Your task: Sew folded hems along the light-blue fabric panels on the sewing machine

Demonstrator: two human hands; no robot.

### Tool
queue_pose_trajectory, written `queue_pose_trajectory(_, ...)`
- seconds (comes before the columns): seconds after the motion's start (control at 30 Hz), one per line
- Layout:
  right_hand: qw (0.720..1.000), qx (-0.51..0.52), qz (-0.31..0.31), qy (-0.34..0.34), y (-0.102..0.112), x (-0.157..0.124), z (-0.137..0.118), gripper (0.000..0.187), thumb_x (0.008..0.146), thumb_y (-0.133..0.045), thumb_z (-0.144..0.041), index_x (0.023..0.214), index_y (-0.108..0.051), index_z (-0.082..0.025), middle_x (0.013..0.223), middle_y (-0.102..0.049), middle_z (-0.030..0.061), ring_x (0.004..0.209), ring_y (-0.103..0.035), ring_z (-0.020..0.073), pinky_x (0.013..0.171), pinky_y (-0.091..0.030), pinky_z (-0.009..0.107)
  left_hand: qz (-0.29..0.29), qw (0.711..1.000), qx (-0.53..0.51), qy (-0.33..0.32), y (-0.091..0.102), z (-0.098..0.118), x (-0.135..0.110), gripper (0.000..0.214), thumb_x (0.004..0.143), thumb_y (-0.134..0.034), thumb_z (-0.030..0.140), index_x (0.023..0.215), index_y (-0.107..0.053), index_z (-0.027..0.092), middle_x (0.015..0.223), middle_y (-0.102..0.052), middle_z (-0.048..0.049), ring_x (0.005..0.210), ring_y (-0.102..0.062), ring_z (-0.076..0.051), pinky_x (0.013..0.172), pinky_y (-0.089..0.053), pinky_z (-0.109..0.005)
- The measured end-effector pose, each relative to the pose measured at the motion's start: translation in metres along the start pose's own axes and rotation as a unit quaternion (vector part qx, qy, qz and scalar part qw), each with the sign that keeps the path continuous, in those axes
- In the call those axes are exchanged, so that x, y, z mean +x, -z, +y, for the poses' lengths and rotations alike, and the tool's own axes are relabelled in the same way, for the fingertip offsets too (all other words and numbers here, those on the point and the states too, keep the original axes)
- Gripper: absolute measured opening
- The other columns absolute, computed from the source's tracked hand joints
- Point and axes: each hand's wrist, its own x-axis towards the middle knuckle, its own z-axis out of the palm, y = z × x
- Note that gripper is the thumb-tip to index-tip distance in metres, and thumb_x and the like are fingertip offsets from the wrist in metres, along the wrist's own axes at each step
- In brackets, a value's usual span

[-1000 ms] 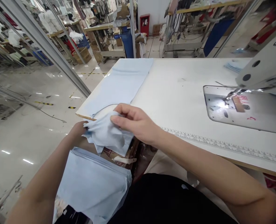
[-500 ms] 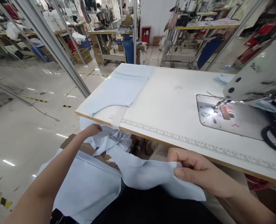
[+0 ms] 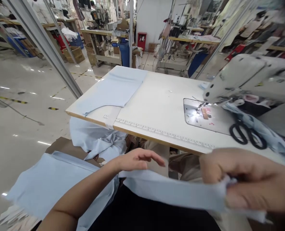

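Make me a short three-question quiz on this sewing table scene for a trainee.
1. True or false: the black-handled scissors lie to the right of the sewing machine's needle plate.
2. What does the right hand pinch? A: the scissors. B: a light blue fabric band. C: the table edge.
3. Short answer: what lies on the far end of the white table?

Key: 1. True. 2. B. 3. Folded light blue fabric.
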Motion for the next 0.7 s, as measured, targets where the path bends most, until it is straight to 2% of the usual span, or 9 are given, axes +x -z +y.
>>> queue_pose_trajectory(0.07,0.999,0.031,0.024,-0.023,0.006,-0.004,-0.008,0.027,0.078,-0.068,-0.05,0.071,-0.065,-0.024,0.054,-0.048,-0.0015,0.042,-0.041,0.0063,0.035,-0.025,0.017,-0.025,0.996,-0.043,-0.076,-0.018,0.026,0.014,0.057,0.076,-0.057,0.063,0.107,-0.065,0.015,0.102,-0.066,-0.0097,0.091,-0.062,-0.025,0.08,-0.049,-0.033)
queue_pose_trajectory(0.1,0.998,0.038,0.047,-0.032,0.009,-0.007,-0.009,0.026,0.079,-0.068,-0.049,0.072,-0.064,-0.024,0.055,-0.048,-0.002,0.042,-0.041,0.006,0.035,-0.026,0.016,-0.013,0.995,-0.038,-0.093,-0.026,0.036,0.018,0.049,0.075,-0.062,0.055,0.103,-0.065,0.014,0.097,-0.066,-0.009,0.086,-0.062,-0.024,0.076,-0.049,-0.032)
queue_pose_trajectory(0.2,0.995,0.03,0.078,-0.049,0.014,-0.019,-0.008,0.023,0.08,-0.068,-0.045,0.075,-0.062,-0.023,0.054,-0.049,-0.0032,0.038,-0.04,0.005,0.032,-0.028,0.014,0.073,0.992,0.057,-0.088,-0.046,0.053,0.028,0.023,0.076,-0.061,0.03,0.095,-0.064,0.017,0.09,-0.066,-0.0055,0.08,-0.061,-0.02,0.073,-0.048,-0.028)
queue_pose_trajectory(0.27,0.995,0.027,0.078,-0.052,0.014,-0.028,-0.004,0.023,0.08,-0.068,-0.043,0.076,-0.062,-0.022,0.055,-0.049,-0.0036,0.037,-0.038,0.0048,0.029,-0.028,0.014,0.116,0.982,0.128,-0.08,-0.054,0.054,0.034,0.02,0.074,-0.053,0.018,0.091,-0.063,0.019,0.086,-0.066,-0.0039,0.079,-0.061,-0.018,0.073,-0.047,-0.028)
queue_pose_trajectory(0.33,0.995,0.026,0.083,-0.044,0.013,-0.038,-0.002,0.022,0.079,-0.068,-0.042,0.076,-0.062,-0.021,0.055,-0.048,-0.0039,0.038,-0.038,0.0048,0.029,-0.028,0.014,0.125,0.975,0.177,-0.053,-0.059,0.046,0.039,0.021,0.069,-0.048,0.014,0.083,-0.062,0.02,0.081,-0.065,-0.0022,0.075,-0.059,-0.018,0.071,-0.045,-0.028)
queue_pose_trajectory(0.43,0.995,0.027,0.092,-0.024,0.013,-0.056,-0.003,0.022,0.079,-0.07,-0.041,0.074,-0.062,-0.02,0.055,-0.048,-0.0037,0.039,-0.038,0.0048,0.03,-0.026,0.015,0.121,0.976,0.172,0.064,-0.062,0.023,0.042,0.013,0.065,-0.044,0.018,0.069,-0.057,0.02,0.071,-0.059,0.0002,0.069,-0.055,-0.017,0.064,-0.042,-0.026)
queue_pose_trajectory(0.57,0.991,0.059,0.115,0.035,0.022,-0.091,-0.001,0.028,0.075,-0.072,-0.044,0.068,-0.061,-0.02,0.054,-0.049,-0.0019,0.045,-0.04,0.008,0.039,-0.027,0.02,0.136,0.963,0.167,0.161,-0.06,-0.015,0.023,0.014,0.067,-0.042,0.029,0.059,-0.049,0.02,0.06,-0.055,0.0004,0.062,-0.055,-0.019,0.056,-0.04,-0.026)
queue_pose_trajectory(0.63,0.986,0.051,0.145,0.056,0.029,-0.107,0.006,0.029,0.075,-0.072,-0.046,0.067,-0.061,-0.021,0.055,-0.05,-0.0008,0.046,-0.041,0.0097,0.042,-0.029,0.023,0.14,0.955,0.178,0.191,-0.05,-0.025,0.002,0.014,0.063,-0.04,0.031,0.055,-0.046,0.021,0.055,-0.054,0.0004,0.058,-0.055,-0.02,0.053,-0.04,-0.027)
queue_pose_trajectory(0.7,0.979,0.016,0.189,0.072,0.035,-0.117,0.017,0.027,0.078,-0.069,-0.045,0.069,-0.061,-0.021,0.059,-0.052,0.0001,0.049,-0.043,0.0104,0.044,-0.033,0.023,0.144,0.944,0.2,0.221,-0.028,-0.023,-0.016,0.014,0.062,-0.04,0.029,0.056,-0.05,0.021,0.056,-0.057,0.0004,0.058,-0.057,-0.021,0.052,-0.043,-0.028)
